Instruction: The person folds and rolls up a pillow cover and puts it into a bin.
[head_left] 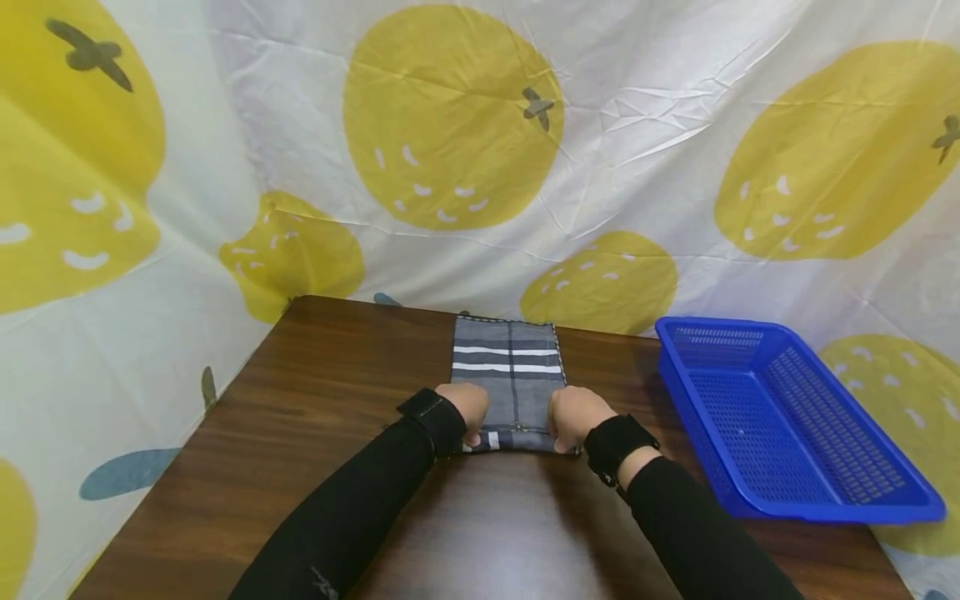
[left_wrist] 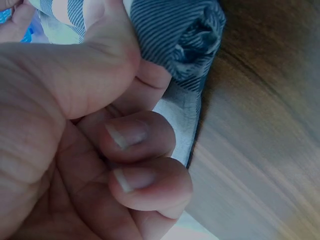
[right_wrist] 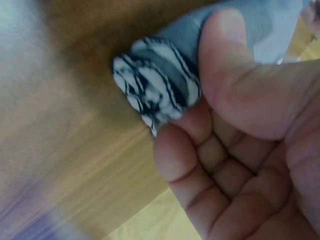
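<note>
A grey checked cloth (head_left: 510, 375) with white stripes lies on the table, its near edge rolled into a small tube. My left hand (head_left: 468, 407) grips the left end of that roll; the left wrist view shows the thumb pressed on the rolled cloth (left_wrist: 170, 35) with two fingers curled below. At the other end, my right hand (head_left: 576, 417) pinches the roll between thumb and fingers. Layered black-and-white edging of the cloth (right_wrist: 155, 85) shows at this end in the right wrist view. The far part of the cloth lies flat.
A blue plastic basket (head_left: 795, 433) with perforated sides stands on the right of the brown wooden table (head_left: 345, 358). Behind and beside the table hangs a white curtain (head_left: 465, 275) printed with yellow fruit.
</note>
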